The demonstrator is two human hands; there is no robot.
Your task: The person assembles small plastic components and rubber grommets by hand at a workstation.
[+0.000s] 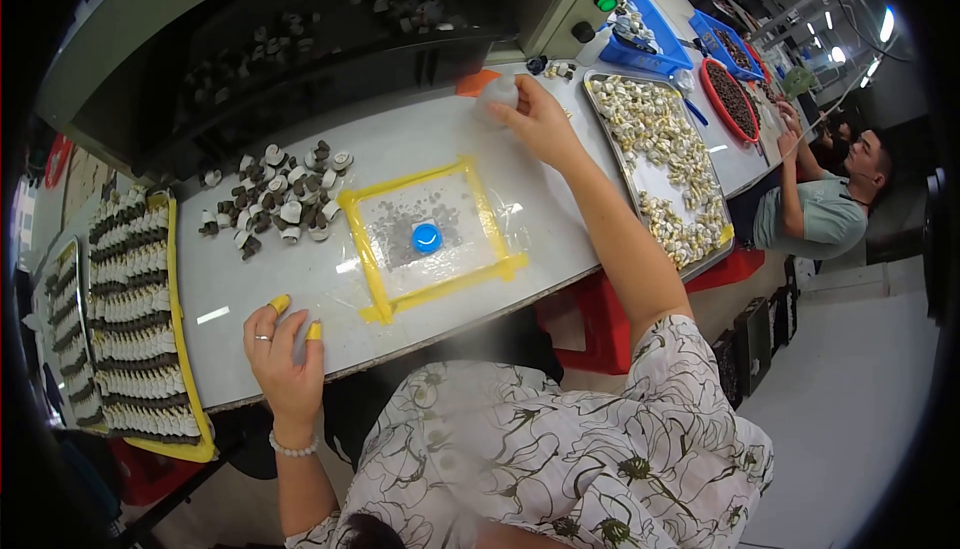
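Note:
My right hand [542, 121] reaches to the back of the white table and is closed around a small translucent bottle [494, 99]. Resting at the front of the table, my left hand [287, 354] has its fingers apart and holds nothing; yellow covers are on two of its fingertips. Between my hands, yellow tape [425, 298] frames a patch of clear film with dark wet-looking spots. A round blue cap-like piece [427, 238] sits inside that frame. Behind my left hand lies a loose pile of small white and dark brown pieces [290, 211].
A metal tray [632, 181] of cream and gold-coloured pieces stands at right. Rows of dark and white pieces fill a yellow-edged tray [178, 339] at left. A dark-fronted machine [330, 59] borders the back. Beyond are blue bins [655, 57], a red basket [728, 99] and another person [820, 209].

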